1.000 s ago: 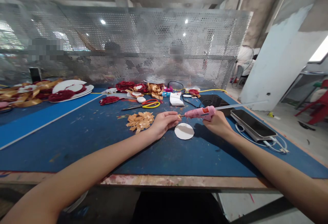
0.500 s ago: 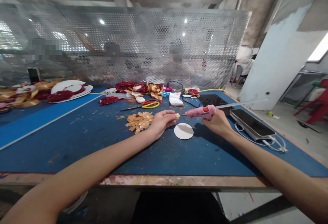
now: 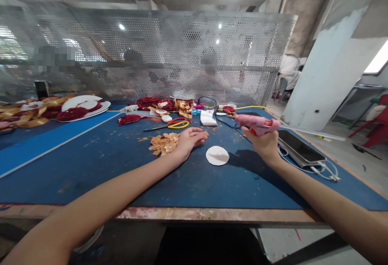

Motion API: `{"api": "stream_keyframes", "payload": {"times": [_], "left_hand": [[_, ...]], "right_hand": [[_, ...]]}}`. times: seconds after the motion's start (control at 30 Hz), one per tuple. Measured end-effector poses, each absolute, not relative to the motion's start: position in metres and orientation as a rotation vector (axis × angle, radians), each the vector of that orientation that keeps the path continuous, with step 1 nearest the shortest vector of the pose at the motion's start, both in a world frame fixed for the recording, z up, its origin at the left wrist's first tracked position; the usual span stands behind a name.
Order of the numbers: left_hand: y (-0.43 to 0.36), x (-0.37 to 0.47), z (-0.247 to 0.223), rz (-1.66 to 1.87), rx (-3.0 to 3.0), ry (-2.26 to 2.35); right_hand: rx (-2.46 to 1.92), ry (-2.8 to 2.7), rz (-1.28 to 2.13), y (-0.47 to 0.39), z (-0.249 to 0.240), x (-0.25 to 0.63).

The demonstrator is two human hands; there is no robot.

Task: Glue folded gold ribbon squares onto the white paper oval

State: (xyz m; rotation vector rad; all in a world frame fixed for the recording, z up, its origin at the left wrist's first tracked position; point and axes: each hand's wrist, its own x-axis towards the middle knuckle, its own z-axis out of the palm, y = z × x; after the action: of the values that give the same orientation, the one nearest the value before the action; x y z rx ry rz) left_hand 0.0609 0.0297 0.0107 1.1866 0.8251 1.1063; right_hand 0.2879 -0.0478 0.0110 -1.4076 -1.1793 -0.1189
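Note:
My right hand (image 3: 263,143) is closed round a pink glue gun (image 3: 257,124), held above the table with its nozzle toward the left. Between the fingertips of my left hand (image 3: 190,140) a small gold ribbon piece (image 3: 206,133) is pinched; the fingers cover part of it. A pile of cut gold ribbon pieces (image 3: 163,143) lies just left of that hand, partly behind it. On the mat below and between both hands rests a white round disc (image 3: 217,156), flat and untouched, with a shadow across it.
Scissors (image 3: 169,125) with red and yellow handles lie behind the pile. A smartphone-like device (image 3: 301,148) with a white cable sits at right. Red and gold ribbon work (image 3: 163,103) lines the back before a perforated metal screen (image 3: 169,55); people are behind it.
The glue gun has moved right and up, away from the ribbon piece, and its nozzle has tilted upward. My left hand keeps its pinch, nearly in place.

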Motion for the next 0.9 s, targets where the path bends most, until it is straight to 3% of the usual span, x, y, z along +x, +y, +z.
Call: {"api": "stream_keyframes", "payload": {"times": [0.17,0.57,0.77,0.9], "left_hand": [[0.028,0.062,0.01,1.109,1.264,0.808],[0.008,0.055,0.018,1.157,1.751,0.663],[0.004,0.051,0.019,1.144,1.915,0.653],[0.003,0.036,0.044,1.11,2.221,0.676]], "right_hand": [[-1.425,-1.137,0.018,-0.044,0.01,0.291],[-1.706,-1.739,0.079,0.04,0.012,0.239],[-1.831,-1.751,-0.161,0.021,0.001,0.229],[-1.723,-1.776,-0.382,-0.008,0.009,0.235]]}}
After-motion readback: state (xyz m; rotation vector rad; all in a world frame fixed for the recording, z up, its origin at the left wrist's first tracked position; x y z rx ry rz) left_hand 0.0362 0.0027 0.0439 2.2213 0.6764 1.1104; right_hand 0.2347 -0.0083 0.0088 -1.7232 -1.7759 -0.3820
